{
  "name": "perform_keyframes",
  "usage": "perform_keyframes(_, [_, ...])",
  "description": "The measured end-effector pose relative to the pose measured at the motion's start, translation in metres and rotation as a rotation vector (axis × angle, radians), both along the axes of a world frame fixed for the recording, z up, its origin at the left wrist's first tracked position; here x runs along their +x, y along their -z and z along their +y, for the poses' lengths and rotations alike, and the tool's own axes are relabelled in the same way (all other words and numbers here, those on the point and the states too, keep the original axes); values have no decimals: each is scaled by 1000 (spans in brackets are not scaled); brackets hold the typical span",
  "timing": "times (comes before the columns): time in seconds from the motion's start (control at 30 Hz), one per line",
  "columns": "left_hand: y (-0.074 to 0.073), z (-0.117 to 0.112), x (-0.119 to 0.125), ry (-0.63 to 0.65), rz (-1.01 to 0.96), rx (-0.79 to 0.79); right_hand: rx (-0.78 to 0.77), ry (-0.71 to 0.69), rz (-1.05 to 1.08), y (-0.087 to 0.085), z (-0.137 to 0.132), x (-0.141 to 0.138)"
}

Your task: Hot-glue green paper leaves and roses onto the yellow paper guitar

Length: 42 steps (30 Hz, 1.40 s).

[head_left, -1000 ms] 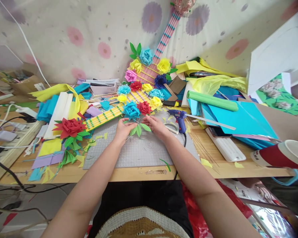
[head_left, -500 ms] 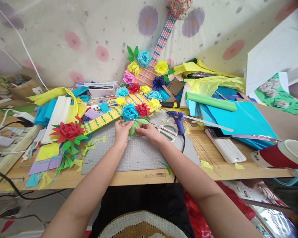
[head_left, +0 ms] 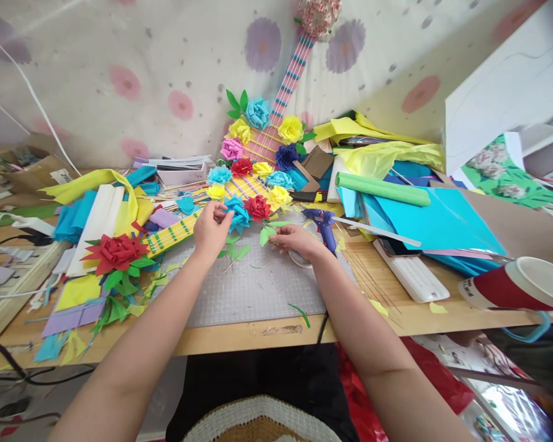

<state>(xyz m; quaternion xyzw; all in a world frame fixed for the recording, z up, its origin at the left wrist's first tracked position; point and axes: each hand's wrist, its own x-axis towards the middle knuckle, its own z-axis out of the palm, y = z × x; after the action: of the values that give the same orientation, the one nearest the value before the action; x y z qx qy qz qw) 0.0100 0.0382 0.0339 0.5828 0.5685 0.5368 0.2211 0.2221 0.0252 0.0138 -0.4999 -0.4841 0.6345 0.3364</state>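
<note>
My left hand [head_left: 211,232] has its fingers closed at the left edge of a blue paper flower [head_left: 238,212] on the yellow paper guitar [head_left: 172,236]. My right hand [head_left: 297,240] pinches a small sprig of green paper leaves [head_left: 267,233], just right of that flower. Between the hands, a second leaf sprig [head_left: 234,252] lies on the grey cutting mat [head_left: 258,298]. A red paper flower [head_left: 258,208] sits beside the blue one. Under my right hand are scissors [head_left: 299,260], mostly covered.
A blue glue gun [head_left: 322,226] with a white stick rests right of the mat, its cord running over the table edge. Farther right are a white phone-like case [head_left: 415,276] and a red-and-white cup [head_left: 518,285]. A pink paper guitar [head_left: 283,92] leans on the wall.
My hands have moved apart. The left went to the blue flower's left side, the right shifted right with leaves. One leaf sprig now lies on the mat; the view shifted slightly.
</note>
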Motion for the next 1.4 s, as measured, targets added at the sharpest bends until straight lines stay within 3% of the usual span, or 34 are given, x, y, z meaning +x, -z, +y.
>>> perform_keyframes(0.13, [10, -8, 16, 47, -256, -25, 102, 52, 55, -2, -3, -10])
perform_keyframes(0.23, [19, -21, 30, 129, -558, -219, 140, 79, 94, 1, -5, -20])
perform_keyframes(0.33, [20, -30, 39, 152, -713, -388, 134, 36, 92, 7, -6, -30])
perform_keyframes(0.5, [17, -32, 37, 112, -749, -460, 95, -8, 85, 12, -9, -38])
perform_keyframes(0.63, [19, -32, 31, 84, -766, -461, 78, -88, 18, 5, -11, -29])
perform_keyframes(0.77, [20, -32, 25, 89, -747, -460, 143, -261, -144, -13, -16, -2])
perform_keyframes(0.93, [23, -32, 21, 116, -701, -445, 123, -322, -497, -36, -35, 48])
perform_keyframes(1.03, [28, -31, 20, 117, -636, -401, 40, -200, -809, -41, -46, 82])
perform_keyframes(1.1, [33, -29, 20, 112, -578, -359, 54, -15, -1114, -39, -48, 99])
perform_keyframes(1.17, [38, -29, 19, 117, -512, -309, 126, 169, -1264, -33, -46, 109])
perform_keyframes(1.3, [41, -32, 19, 110, -340, -198, 257, 249, -1155, -14, -33, 100])
perform_keyframes(1.4, [38, -38, 19, 104, -234, -144, 242, 318, -1131, 0, -24, 84])
